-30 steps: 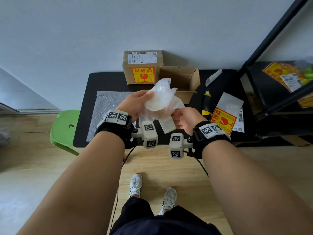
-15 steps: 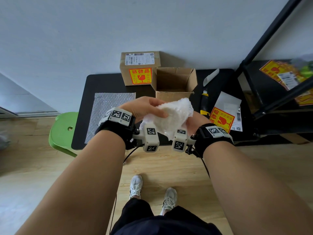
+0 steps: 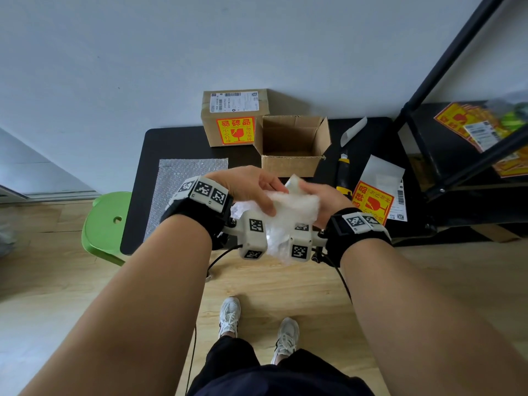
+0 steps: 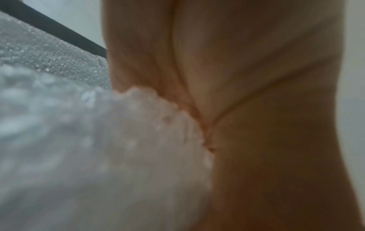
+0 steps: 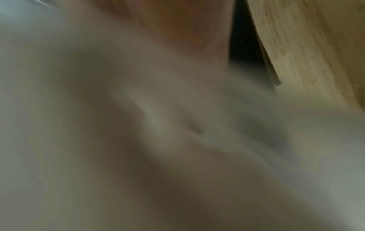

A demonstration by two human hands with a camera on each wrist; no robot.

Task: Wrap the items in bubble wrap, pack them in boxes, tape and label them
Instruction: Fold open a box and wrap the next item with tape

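Both hands, left point(image 3: 251, 187) & right point(image 3: 323, 201), fingers clamped on bubble-wrap bundle point(image 3: 288, 212) above bench point(image 3: 183, 141) edge; open box point(image 3: 291, 150) just behind.

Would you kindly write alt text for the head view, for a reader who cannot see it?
Both hands, left hand and right hand, grip a bubble-wrapped bundle at the near edge of a black table. Behind it stand an open box and a labelled sealed box; a flat bubble wrap sheet lies to the left.
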